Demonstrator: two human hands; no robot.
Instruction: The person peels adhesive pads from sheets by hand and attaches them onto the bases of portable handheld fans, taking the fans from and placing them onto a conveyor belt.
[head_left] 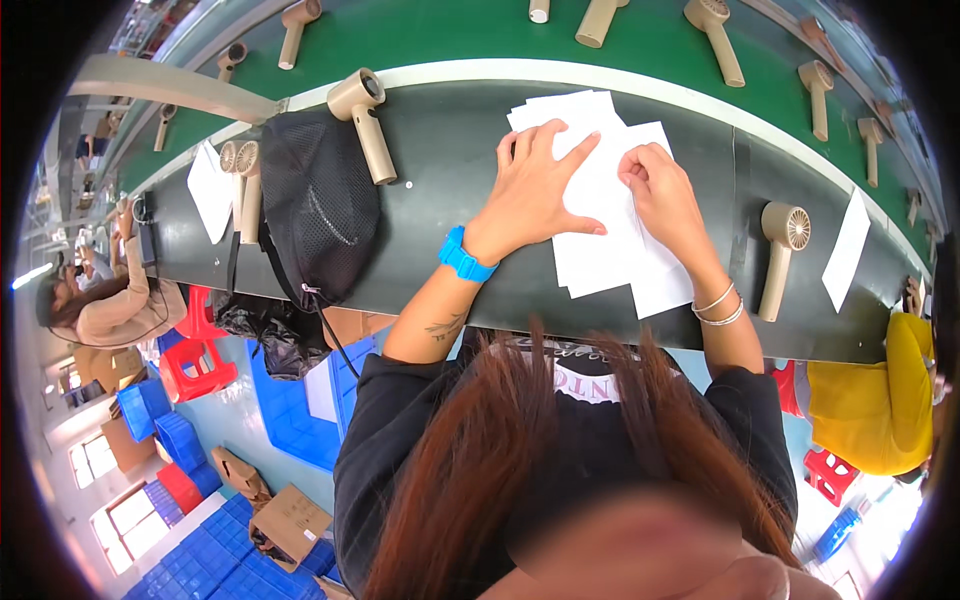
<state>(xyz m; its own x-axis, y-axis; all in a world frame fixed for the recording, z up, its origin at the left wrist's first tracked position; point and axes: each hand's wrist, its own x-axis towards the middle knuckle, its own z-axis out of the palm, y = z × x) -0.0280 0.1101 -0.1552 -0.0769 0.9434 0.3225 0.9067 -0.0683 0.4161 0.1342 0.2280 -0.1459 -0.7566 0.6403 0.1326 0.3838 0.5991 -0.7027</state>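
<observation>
Loose white paper sheets (606,255) lie overlapped on the dark worktable (440,240) in front of me. My left hand (535,190) rests on their left part, fingers spread and thumb stretched out to the right. Over the right part of the sheets is my right hand (665,205), its fingers curled in toward the thumb. Whatever those fingertips hold, if anything, is hidden. To the right of the papers, a beige handheld fan (780,255) lies on the table.
A black mesh bag (325,210) sits at left, with another beige handheld fan (365,125) beside it. Beyond a white rail (520,70), a green conveyor belt (450,35) carries several fans. A person in yellow (870,395) is at right, another person (110,290) at far left.
</observation>
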